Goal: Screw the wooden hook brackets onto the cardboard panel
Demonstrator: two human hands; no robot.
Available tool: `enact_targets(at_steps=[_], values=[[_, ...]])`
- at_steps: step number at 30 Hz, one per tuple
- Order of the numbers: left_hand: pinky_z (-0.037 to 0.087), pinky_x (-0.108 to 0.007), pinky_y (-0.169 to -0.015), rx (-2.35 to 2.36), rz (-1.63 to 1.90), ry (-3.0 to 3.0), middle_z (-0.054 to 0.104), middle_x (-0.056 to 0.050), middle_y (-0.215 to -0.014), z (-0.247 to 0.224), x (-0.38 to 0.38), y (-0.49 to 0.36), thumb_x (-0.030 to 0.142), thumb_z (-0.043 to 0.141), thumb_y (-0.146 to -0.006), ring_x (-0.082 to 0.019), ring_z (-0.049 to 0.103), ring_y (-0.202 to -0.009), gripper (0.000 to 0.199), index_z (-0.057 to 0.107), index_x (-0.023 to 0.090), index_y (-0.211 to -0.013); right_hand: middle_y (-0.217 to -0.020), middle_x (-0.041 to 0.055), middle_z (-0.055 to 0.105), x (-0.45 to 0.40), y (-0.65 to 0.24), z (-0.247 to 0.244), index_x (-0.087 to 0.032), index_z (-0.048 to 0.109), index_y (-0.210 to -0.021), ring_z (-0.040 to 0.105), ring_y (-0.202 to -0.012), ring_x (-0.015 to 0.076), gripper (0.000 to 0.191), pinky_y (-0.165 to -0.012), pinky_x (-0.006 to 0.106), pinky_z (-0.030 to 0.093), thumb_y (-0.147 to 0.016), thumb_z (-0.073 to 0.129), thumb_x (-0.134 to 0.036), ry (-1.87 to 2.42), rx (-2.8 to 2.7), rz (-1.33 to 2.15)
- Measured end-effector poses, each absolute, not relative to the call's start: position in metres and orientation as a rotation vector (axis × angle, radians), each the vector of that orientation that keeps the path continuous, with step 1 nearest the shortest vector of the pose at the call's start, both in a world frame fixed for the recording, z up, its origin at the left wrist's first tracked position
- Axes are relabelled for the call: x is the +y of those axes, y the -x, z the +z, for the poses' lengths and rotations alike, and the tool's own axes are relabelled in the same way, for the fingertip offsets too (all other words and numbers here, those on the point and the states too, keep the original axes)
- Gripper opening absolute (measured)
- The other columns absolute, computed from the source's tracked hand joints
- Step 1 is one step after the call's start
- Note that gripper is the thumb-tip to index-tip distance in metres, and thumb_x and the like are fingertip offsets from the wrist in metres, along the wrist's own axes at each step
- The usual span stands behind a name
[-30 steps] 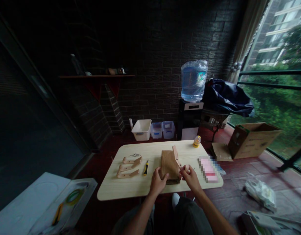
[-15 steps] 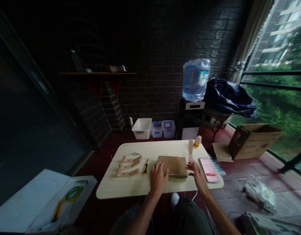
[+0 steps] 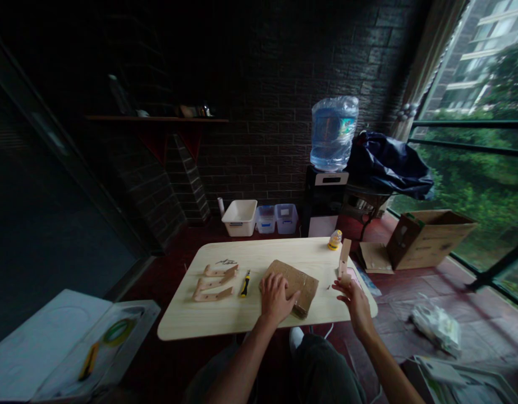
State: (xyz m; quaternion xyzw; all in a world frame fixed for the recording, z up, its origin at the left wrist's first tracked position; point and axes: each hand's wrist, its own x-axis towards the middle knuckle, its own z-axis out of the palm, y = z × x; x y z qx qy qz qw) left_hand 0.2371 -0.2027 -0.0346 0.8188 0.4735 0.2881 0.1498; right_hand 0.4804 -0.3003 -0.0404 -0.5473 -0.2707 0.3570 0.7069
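Observation:
My left hand lies over a brown cardboard package, fingers bent on its top and thumb apart. The package sits askew on the pale table. In my right hand is a flat wooden piece with a bent end, pinched near its lower end and standing up from the fingers. Left of the package lie a yellow-and-black screwdriver and several similar bent wooden pieces. A small dark screw-like bit rests between my hands. The pink phone screen is partly hidden by my right hand.
Several dark screws lie at the table's far left. A yellow-based clear bottle stands at the back right edge. Beyond are a water dispenser, plastic bins and a cardboard box. An open white case is at lower left.
The package has turned askew under my left hand. My right hand has moved right with the wooden piece, now in front of the phone. A small dark bit shows on the table.

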Motion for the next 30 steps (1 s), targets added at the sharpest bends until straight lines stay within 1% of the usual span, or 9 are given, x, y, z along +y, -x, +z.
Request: enact_targets(at_steps=[3,6,10,14,17,20,22,27,30], values=[[0.019,-0.058,-0.119,1.399,0.874,-2.355,0.060,-0.014,-0.125,-0.035,-0.200,-0.241,0.055,0.070,-0.080,-0.037,0.042,-0.133,0.045,0.064,0.020,-0.108,-0.108,0.0139,0.075,-0.303,-0.472,-0.044,-0.020,0.071,-0.105,0.070,-0.104,0.0320,0.052,-0.069,0.036,0.055,-0.087,0.054,-0.066,1.231,-0.653,0.802],[0.016,-0.061,-0.119,1.438,0.893,-2.334,0.057,-0.016,-0.133,-0.040,-0.198,-0.245,0.053,0.072,-0.079,-0.039,0.039,-0.137,0.060,0.060,0.018,-0.126,-0.101,0.0154,0.076,-0.304,-0.459,-0.041,-0.018,0.072,-0.100,0.070,-0.102,0.0329,0.061,-0.067,0.037,0.056,-0.086,0.050,-0.074,1.266,-0.672,0.803],[0.010,-0.060,-0.122,1.264,0.777,-2.368,0.054,-0.011,-0.144,-0.039,-0.186,-0.230,0.048,0.073,-0.080,-0.036,0.032,-0.145,0.057,0.060,0.025,-0.131,-0.100,0.0165,0.076,-0.305,-0.447,-0.035,-0.017,0.075,-0.098,0.070,-0.100,0.0328,0.067,-0.070,0.039,0.057,-0.084,0.050,-0.077,1.303,-0.742,0.796],[0.019,-0.053,-0.123,0.832,0.518,-2.368,0.051,-0.004,-0.151,-0.024,-0.163,-0.203,0.042,0.079,-0.075,-0.031,0.033,-0.147,0.057,0.064,0.033,-0.130,-0.111,0.0167,0.075,-0.296,-0.437,-0.035,-0.017,0.077,-0.101,0.070,-0.103,0.0318,0.065,-0.074,0.038,0.057,-0.087,0.049,-0.074,1.331,-0.807,0.835],[0.025,-0.051,-0.122,0.781,0.456,-2.246,0.055,-0.005,-0.147,-0.011,-0.151,-0.197,0.041,0.083,-0.069,-0.033,0.036,-0.146,0.054,0.071,0.032,-0.121,-0.120,0.0153,0.073,-0.277,-0.427,-0.036,-0.020,0.077,-0.108,0.068,-0.106,0.0329,0.059,-0.073,0.039,0.057,-0.085,0.058,-0.070,1.350,-0.939,0.827],[0.033,-0.049,-0.119,0.878,0.528,-2.054,0.053,-0.011,-0.148,-0.003,-0.147,-0.209,0.050,0.084,-0.067,-0.034,0.045,-0.139,0.077,0.060,0.027,-0.137,-0.112,0.0135,0.076,-0.248,-0.412,-0.031,-0.020,0.077,-0.109,0.069,-0.103,0.0333,0.056,-0.075,0.041,0.058,-0.086,0.059,-0.068,1.353,-1.026,0.808],[0.039,-0.045,-0.116,0.817,0.604,-1.948,0.054,-0.012,-0.147,0.000,-0.146,-0.219,0.049,0.083,-0.069,-0.032,0.051,-0.134,0.083,0.053,0.026,-0.143,-0.106,0.0121,0.077,-0.228,-0.401,-0.025,-0.020,0.078,-0.105,0.069,-0.103,0.0332,0.054,-0.081,0.043,0.057,-0.087,0.058,-0.067,1.342,-1.053,0.776],[0.046,-0.039,-0.110,0.760,0.852,-1.829,0.065,-0.009,-0.134,0.004,-0.131,-0.231,0.044,0.066,-0.089,-0.027,0.059,-0.125,0.041,0.065,0.023,-0.125,-0.104,0.0093,0.077,-0.188,-0.377,-0.014,-0.023,0.076,-0.103,0.070,-0.102,0.0303,0.046,-0.091,0.042,0.055,-0.091,0.055,-0.062,1.297,-1.097,0.736],[0.050,-0.036,-0.105,0.829,0.897,-1.817,0.070,-0.007,-0.125,0.001,-0.121,-0.230,0.042,0.059,-0.093,-0.025,0.065,-0.117,0.032,0.068,0.023,-0.117,-0.104,0.0080,0.076,-0.175,-0.371,-0.016,-0.024,0.074,-0.103,0.070,-0.101,0.0282,0.041,-0.093,0.041,0.054,-0.093,0.054,-0.058,1.258,-1.145,0.793]])
